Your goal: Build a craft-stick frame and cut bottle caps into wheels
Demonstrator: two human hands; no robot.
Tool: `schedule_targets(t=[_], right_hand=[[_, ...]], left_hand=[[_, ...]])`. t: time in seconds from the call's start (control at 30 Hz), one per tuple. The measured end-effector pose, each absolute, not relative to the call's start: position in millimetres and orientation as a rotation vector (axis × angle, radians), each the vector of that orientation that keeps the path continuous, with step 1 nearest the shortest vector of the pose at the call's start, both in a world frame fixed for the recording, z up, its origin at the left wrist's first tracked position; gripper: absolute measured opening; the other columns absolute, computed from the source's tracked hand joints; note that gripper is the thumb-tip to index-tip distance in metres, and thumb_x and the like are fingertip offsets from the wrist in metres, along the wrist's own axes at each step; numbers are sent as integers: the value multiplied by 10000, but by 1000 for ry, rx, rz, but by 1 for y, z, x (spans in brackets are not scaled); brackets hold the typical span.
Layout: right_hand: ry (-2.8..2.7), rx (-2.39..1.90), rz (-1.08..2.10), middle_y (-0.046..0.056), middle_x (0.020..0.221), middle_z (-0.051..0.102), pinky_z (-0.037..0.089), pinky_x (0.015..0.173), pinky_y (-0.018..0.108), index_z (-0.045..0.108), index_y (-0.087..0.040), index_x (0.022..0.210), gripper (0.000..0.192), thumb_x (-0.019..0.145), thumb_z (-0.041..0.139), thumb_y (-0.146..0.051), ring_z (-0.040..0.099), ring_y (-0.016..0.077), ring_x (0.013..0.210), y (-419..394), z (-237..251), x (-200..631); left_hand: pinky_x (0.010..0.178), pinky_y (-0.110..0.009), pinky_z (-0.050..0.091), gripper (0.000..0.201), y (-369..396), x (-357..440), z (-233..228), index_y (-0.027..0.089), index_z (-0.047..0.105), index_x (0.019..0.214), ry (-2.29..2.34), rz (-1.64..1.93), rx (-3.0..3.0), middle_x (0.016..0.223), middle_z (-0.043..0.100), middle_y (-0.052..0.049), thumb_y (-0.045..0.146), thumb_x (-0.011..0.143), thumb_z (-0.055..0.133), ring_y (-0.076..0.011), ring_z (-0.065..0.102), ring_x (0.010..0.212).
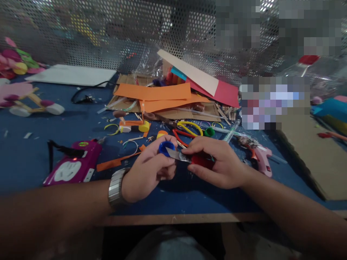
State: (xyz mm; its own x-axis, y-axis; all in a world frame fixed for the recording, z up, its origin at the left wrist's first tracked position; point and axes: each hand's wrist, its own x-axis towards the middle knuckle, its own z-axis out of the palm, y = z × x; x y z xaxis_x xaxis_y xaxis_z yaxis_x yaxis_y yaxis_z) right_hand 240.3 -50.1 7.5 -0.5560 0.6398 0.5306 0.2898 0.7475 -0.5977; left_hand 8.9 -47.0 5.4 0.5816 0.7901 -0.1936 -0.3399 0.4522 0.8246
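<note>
My left hand [148, 171], with a metal watch on its wrist, pinches a blue bottle cap [163, 148] between thumb and fingers. The open side of the cap shows. My right hand [226, 164] is closed round the red handle of a cutter knife [200, 161]. Its short pointed blade reaches left to the cap, with the tip over the rim; I cannot tell how deep it goes. Both hands are above the near part of the blue table. Just beyond them lie scissors with yellow handles [191, 126], a green cap [209, 131] and an orange cap [162, 134].
A purple device [74, 162] with a black cable stands left, a pink glue gun [261, 159] right. Orange paper strips [154, 92] and cardboard pile up at the back. A brown board [303, 155] lies far right, a small wheeled model [32, 103] far left.
</note>
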Motion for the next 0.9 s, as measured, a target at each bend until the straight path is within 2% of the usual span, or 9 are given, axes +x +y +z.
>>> schedule_targets(t=[0.1, 0.3, 0.5, 0.77, 0.9], right_hand=[[-2165, -723, 564, 102, 1029, 813, 623, 834, 342, 723, -191, 1231, 266, 984, 795, -254, 768, 218, 896, -50, 7, 241], [-2161, -774, 512, 107, 1018, 819, 624, 805, 344, 725, -192, 1187, 225, 974, 766, -255, 782, 226, 886, -49, 6, 243], [-2167, -790, 499, 95, 998, 829, 635, 806, 351, 725, -208, 1159, 196, 968, 745, -243, 796, 235, 882, -49, 8, 243], [-2169, -793, 501, 89, 979, 821, 624, 787, 339, 721, -203, 1155, 192, 967, 729, -238, 789, 225, 862, -50, 9, 244], [-2222, -773, 597, 63, 930, 807, 576, 688, 293, 713, -210, 1116, 177, 948, 743, -256, 745, 185, 755, -51, 12, 247]], left_hand=[[485, -209, 254, 284, -45, 7, 6, 228, 521, 990, 659, 775, 778, 576, 459, 107, 227, 752, 676, -60, 291, 441], [467, -208, 232, 266, -45, 6, 7, 224, 569, 1044, 680, 801, 760, 524, 395, 118, 309, 813, 669, -69, 270, 397], [449, -213, 216, 258, -44, 6, 10, 208, 603, 989, 676, 817, 725, 522, 390, 108, 358, 799, 691, -62, 255, 382], [444, -199, 205, 235, -42, 8, 12, 202, 630, 949, 658, 834, 669, 572, 377, 96, 327, 769, 714, -57, 248, 416], [454, -180, 211, 248, -42, 9, 14, 208, 595, 932, 704, 894, 651, 640, 421, 73, 309, 763, 746, -67, 267, 480]])
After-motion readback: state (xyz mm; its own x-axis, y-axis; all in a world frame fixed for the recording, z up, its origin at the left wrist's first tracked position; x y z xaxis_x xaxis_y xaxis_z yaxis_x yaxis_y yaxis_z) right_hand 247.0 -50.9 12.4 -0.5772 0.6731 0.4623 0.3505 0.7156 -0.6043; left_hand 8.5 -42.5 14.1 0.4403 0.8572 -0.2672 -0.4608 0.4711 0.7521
